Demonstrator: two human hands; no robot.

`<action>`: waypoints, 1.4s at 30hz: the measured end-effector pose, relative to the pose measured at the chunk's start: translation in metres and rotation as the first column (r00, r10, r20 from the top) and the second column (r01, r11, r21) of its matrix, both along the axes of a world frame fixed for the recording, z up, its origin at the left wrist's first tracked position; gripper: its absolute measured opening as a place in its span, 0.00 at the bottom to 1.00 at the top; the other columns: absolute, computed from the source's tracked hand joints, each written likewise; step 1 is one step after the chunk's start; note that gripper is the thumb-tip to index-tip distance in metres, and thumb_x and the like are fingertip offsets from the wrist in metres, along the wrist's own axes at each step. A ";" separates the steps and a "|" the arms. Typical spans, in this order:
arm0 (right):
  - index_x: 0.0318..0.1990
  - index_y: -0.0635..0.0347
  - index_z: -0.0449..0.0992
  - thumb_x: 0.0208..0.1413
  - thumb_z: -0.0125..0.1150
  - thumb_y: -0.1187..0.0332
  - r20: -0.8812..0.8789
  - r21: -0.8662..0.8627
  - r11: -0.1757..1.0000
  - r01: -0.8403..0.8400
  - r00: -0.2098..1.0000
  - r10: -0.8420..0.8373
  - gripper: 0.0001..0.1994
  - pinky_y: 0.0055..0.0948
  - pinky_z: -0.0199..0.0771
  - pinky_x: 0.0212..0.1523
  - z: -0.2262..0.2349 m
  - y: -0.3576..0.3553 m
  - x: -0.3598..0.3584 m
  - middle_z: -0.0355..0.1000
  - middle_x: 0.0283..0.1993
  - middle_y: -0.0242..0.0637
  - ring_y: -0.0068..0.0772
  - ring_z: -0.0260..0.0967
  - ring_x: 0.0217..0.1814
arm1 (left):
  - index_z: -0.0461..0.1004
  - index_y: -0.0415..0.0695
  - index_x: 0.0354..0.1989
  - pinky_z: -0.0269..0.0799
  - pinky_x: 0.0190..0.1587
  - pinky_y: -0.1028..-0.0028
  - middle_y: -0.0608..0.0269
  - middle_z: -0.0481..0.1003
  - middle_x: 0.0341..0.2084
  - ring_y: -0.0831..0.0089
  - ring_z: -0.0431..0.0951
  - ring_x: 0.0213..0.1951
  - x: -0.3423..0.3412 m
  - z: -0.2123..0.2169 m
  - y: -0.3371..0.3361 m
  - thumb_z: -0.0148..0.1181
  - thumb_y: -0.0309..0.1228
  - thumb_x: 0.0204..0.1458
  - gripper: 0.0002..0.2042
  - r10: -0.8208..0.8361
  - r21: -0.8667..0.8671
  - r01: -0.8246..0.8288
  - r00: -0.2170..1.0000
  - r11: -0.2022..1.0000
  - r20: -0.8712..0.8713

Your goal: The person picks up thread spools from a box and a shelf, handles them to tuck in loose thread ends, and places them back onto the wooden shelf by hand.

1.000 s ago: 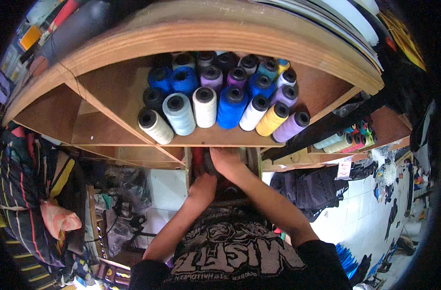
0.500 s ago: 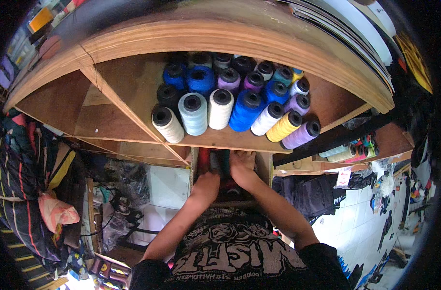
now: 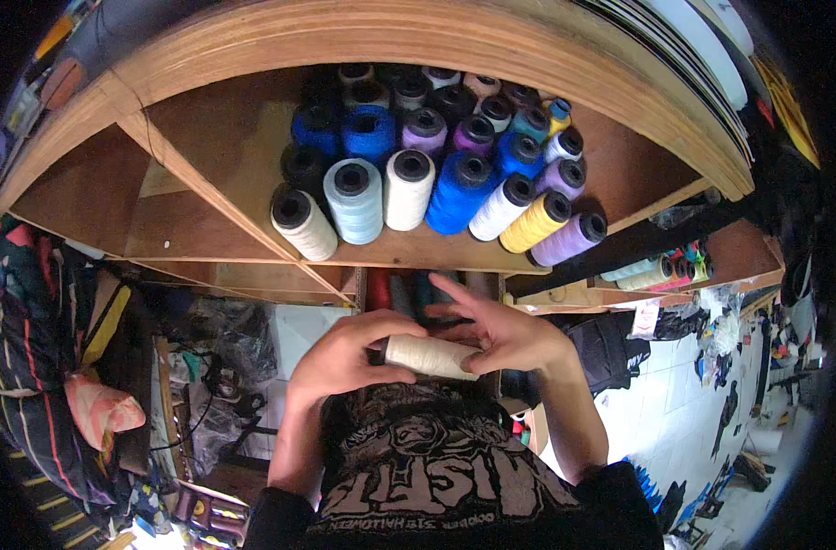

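Both hands hold a cream-white cone of thread (image 3: 429, 356) lying sideways just below the wooden shelf (image 3: 253, 119). The left hand (image 3: 349, 353) is clamped round its dark-capped end, while the right hand (image 3: 500, 335) cups the other end with fingers spread. Above, upright spools stand packed together: a pale-blue spool (image 3: 354, 197), a yellow spool (image 3: 534, 223) and a lilac spool (image 3: 569, 240).

Your left hand (image 3: 349, 353) and right hand (image 3: 505, 335) meet below the shelf (image 3: 207, 156), with a thread cone (image 3: 429, 356) lying sideways between them. Above, in the shelf's middle compartment, rows of thread cones (image 3: 436, 156) lie stacked. To your right, a lower shelf (image 3: 730, 243) holds more spools (image 3: 661, 269).
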State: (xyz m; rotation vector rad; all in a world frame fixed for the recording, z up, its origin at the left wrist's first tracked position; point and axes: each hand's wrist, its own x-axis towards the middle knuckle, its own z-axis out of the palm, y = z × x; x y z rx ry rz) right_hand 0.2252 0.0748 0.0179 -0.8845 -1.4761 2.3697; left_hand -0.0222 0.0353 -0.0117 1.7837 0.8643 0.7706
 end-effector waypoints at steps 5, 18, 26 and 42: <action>0.68 0.55 0.43 0.44 0.65 0.80 -0.164 0.189 0.982 0.022 0.986 0.010 0.45 0.34 0.60 0.61 0.028 0.002 -0.007 0.50 0.66 0.45 0.34 0.53 0.66 | 0.72 0.34 0.46 0.75 0.33 0.76 0.53 0.76 0.36 0.69 0.78 0.33 -0.007 0.022 -0.014 0.69 0.26 0.41 0.22 0.311 -0.311 -0.237 0.925 0.921 0.219; 0.53 0.61 0.69 0.45 0.68 0.73 -0.086 0.501 0.762 0.410 0.900 -0.427 0.24 0.36 0.68 0.55 0.032 -0.012 -0.020 0.68 0.52 0.37 0.37 0.65 0.56 | 0.62 0.26 0.53 0.77 0.27 0.73 0.46 0.74 0.34 0.64 0.78 0.28 -0.003 0.034 -0.031 0.51 0.35 0.58 0.23 0.478 -0.551 -0.190 0.758 0.813 0.444; 0.40 0.49 0.79 0.35 0.72 0.68 -0.068 0.997 0.009 0.080 0.894 -0.442 0.18 0.42 0.60 0.58 0.046 -0.015 -0.036 0.65 0.58 0.38 0.48 0.56 0.61 | 0.62 0.25 0.53 0.77 0.26 0.74 0.46 0.74 0.33 0.65 0.78 0.26 0.000 0.034 -0.034 0.53 0.35 0.57 0.24 0.549 -0.589 -0.209 0.680 0.781 0.486; 0.28 0.62 0.74 0.39 0.66 0.78 -0.293 0.955 -0.117 0.272 0.801 -0.522 0.07 0.39 0.67 0.50 0.049 -0.024 -0.041 0.73 0.44 0.39 0.46 0.68 0.50 | 0.62 0.25 0.53 0.76 0.24 0.75 0.45 0.74 0.34 0.65 0.77 0.25 0.007 0.031 -0.031 0.52 0.38 0.57 0.25 0.615 -0.606 -0.259 0.606 0.752 0.505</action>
